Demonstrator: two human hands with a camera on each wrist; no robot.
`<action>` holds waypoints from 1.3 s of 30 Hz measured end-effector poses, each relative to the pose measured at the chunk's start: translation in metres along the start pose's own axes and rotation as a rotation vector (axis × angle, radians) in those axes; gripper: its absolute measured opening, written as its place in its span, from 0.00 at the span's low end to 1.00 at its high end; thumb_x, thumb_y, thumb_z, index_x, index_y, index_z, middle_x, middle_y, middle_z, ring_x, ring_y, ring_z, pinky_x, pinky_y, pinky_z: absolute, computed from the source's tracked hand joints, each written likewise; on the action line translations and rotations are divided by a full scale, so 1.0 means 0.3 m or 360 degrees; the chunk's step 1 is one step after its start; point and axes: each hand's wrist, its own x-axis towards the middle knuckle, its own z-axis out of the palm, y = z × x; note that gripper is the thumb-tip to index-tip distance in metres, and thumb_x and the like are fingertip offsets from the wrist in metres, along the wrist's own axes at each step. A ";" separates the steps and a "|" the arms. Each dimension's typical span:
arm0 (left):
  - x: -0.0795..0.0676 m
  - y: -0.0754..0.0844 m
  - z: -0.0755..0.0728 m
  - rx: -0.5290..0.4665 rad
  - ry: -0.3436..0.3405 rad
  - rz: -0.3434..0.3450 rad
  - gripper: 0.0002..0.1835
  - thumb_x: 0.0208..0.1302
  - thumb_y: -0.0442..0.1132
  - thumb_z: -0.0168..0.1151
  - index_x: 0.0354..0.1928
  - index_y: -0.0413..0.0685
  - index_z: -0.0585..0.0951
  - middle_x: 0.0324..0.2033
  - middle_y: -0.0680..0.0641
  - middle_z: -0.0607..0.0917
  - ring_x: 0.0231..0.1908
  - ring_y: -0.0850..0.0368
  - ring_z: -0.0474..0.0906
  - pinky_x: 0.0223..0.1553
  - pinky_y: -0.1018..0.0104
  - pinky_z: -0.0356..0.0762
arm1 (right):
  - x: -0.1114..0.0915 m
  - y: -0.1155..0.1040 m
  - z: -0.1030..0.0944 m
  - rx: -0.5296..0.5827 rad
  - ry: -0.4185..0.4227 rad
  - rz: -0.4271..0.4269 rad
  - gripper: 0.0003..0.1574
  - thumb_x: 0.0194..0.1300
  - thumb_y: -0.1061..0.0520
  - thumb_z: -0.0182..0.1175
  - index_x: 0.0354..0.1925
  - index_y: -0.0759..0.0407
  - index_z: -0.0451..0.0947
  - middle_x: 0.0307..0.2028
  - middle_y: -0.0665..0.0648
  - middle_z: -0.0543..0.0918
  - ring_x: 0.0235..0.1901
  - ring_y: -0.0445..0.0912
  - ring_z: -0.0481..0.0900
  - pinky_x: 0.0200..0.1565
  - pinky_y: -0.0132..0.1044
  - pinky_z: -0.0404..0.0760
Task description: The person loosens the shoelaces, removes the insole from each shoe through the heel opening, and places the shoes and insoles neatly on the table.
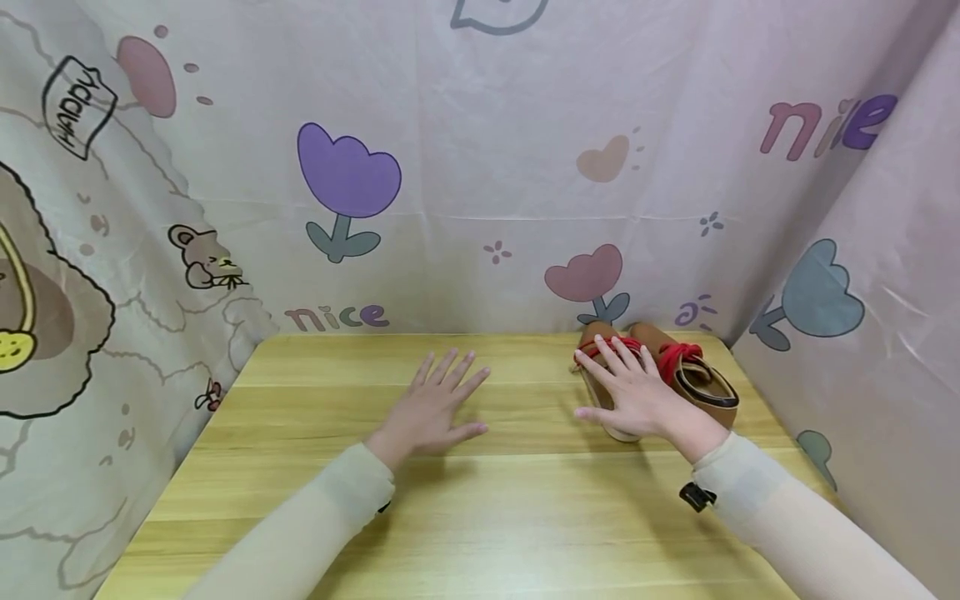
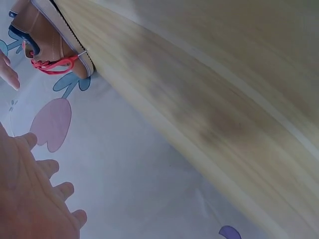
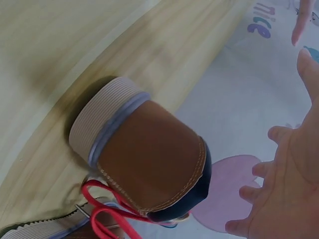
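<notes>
Two brown shoes with red laces stand side by side at the table's back right, toes toward the curtain. The left shoe [image 1: 598, 392] is partly covered by my right hand [image 1: 637, 396], which is held over it with spread fingers and nothing gripped. Its heel [image 3: 154, 154], with a dark collar and pale ridged sole, shows large in the right wrist view. The right shoe [image 1: 718, 413] has its red laces [image 1: 681, 358] tied in a bunch. My left hand [image 1: 431, 408] hovers palm down over the left half of the table, fingers spread, holding nothing.
The light wooden table [image 1: 495, 517] runs back to a printed curtain [image 1: 465, 150], which also hangs along its left and right sides. A black strap piece [image 1: 697, 497] sits at my right sleeve.
</notes>
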 end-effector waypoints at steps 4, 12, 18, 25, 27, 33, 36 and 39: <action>0.018 0.017 0.008 -0.0036 0.0018 0.0021 0.45 0.68 0.72 0.46 0.80 0.61 0.51 0.79 0.44 0.48 0.77 0.41 0.40 0.74 0.40 0.34 | 0.000 0.014 0.007 0.0016 0.0017 0.0022 0.57 0.64 0.24 0.55 0.80 0.47 0.51 0.78 0.67 0.43 0.76 0.67 0.38 0.67 0.74 0.36; 0.037 0.036 0.022 -0.0058 -0.0013 0.0013 0.45 0.69 0.72 0.44 0.81 0.61 0.50 0.78 0.46 0.45 0.77 0.40 0.41 0.74 0.40 0.35 | 0.007 0.036 0.003 -0.0032 -0.0065 0.0078 0.58 0.65 0.22 0.51 0.80 0.48 0.48 0.78 0.67 0.41 0.76 0.68 0.38 0.67 0.74 0.37; 0.047 0.039 0.033 -0.0065 -0.0022 0.0023 0.45 0.70 0.73 0.39 0.81 0.60 0.49 0.78 0.44 0.47 0.77 0.41 0.41 0.74 0.39 0.38 | 0.016 0.052 0.007 0.0009 -0.0061 0.0097 0.60 0.64 0.22 0.52 0.80 0.51 0.50 0.78 0.69 0.41 0.75 0.71 0.39 0.67 0.75 0.39; 0.066 0.044 0.038 -0.0076 -0.0064 0.0025 0.46 0.69 0.76 0.32 0.81 0.61 0.46 0.79 0.44 0.46 0.77 0.42 0.41 0.74 0.40 0.39 | 0.029 0.060 0.010 -0.0014 -0.0080 0.0178 0.60 0.64 0.21 0.51 0.80 0.52 0.50 0.78 0.70 0.42 0.74 0.73 0.41 0.65 0.76 0.43; 0.072 0.046 0.040 -0.0084 -0.0080 0.0019 0.45 0.69 0.75 0.33 0.81 0.62 0.45 0.79 0.46 0.44 0.77 0.43 0.40 0.74 0.40 0.39 | 0.033 0.063 0.009 -0.0019 -0.0099 0.0201 0.60 0.64 0.21 0.50 0.80 0.52 0.49 0.77 0.71 0.42 0.73 0.74 0.40 0.65 0.77 0.44; 0.087 0.054 0.056 -0.0128 -0.0120 0.0013 0.44 0.70 0.73 0.37 0.81 0.62 0.45 0.79 0.48 0.42 0.78 0.44 0.40 0.74 0.41 0.38 | 0.044 0.072 0.012 0.0000 -0.0123 0.0255 0.61 0.64 0.21 0.51 0.80 0.54 0.49 0.77 0.72 0.41 0.73 0.75 0.41 0.64 0.78 0.46; 0.093 0.057 0.061 -0.0135 -0.0137 0.0009 0.45 0.70 0.74 0.36 0.81 0.61 0.45 0.78 0.48 0.42 0.78 0.44 0.41 0.75 0.42 0.38 | 0.050 0.079 0.013 0.0022 -0.0104 0.0294 0.60 0.64 0.22 0.52 0.79 0.54 0.50 0.77 0.72 0.42 0.72 0.75 0.43 0.63 0.78 0.47; 0.099 0.059 0.065 -0.0148 -0.0150 0.0005 0.44 0.71 0.73 0.36 0.81 0.61 0.46 0.79 0.48 0.43 0.77 0.44 0.42 0.75 0.42 0.38 | 0.058 0.086 0.013 0.0044 -0.0100 0.0326 0.60 0.64 0.22 0.53 0.79 0.54 0.50 0.77 0.72 0.42 0.72 0.75 0.44 0.63 0.78 0.48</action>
